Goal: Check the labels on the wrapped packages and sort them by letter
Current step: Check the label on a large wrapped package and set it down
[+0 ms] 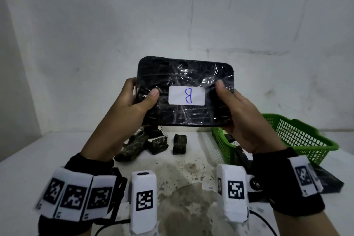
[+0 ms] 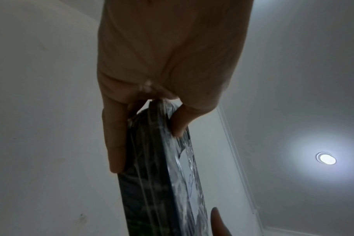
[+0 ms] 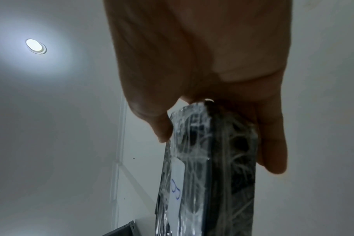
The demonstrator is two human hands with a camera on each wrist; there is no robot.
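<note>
A flat black package [image 1: 183,74] wrapped in clear film is held up above the table, face toward me. Its white label [image 1: 186,95] carries a blue letter B turned on its side. My left hand [image 1: 138,99] grips the left end, thumb on the front and fingers behind. My right hand [image 1: 235,109] grips the right end the same way. In the left wrist view the package [image 2: 152,167] is edge-on between thumb and fingers [image 2: 115,140]. The right wrist view shows the package [image 3: 210,159] and the label [image 3: 177,183] edge-on.
Several small dark wrapped packages [image 1: 149,142] lie on the stained white table [image 1: 182,178] below. A green mesh basket [image 1: 298,136] stands at the right with packages inside. A white basket edge [image 1: 210,147] shows beside it. A dark flat item [image 1: 329,180] lies at the far right.
</note>
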